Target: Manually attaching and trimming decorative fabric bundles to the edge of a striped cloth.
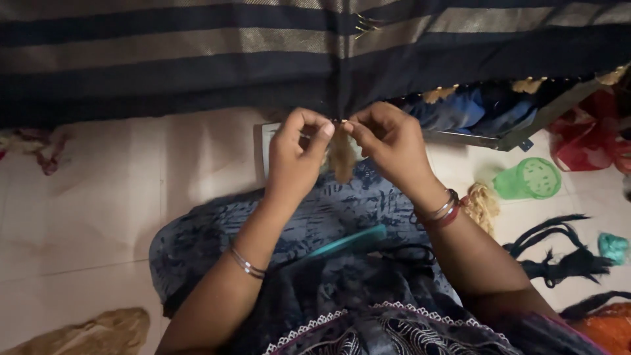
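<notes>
Left hand (296, 154) and right hand (388, 141): fingers pinched shut on tan tassel (342, 158) hanging between them at dark striped cloth (197, 59) edge.

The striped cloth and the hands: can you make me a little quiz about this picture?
1. True or false: both hands pinch at the lower edge of the dark striped cloth.
2. Which wrist wears the reddish bangles? A) left B) right
3. What hangs between the fingertips, just under the cloth edge?

Key
1. True: the left hand and the right hand meet there, fingertips together.
2. B: the right wrist has reddish bangles; the left has thin silvery ones.
3. A golden-tan thread tassel. More such tassels line the edge farther right.
</notes>
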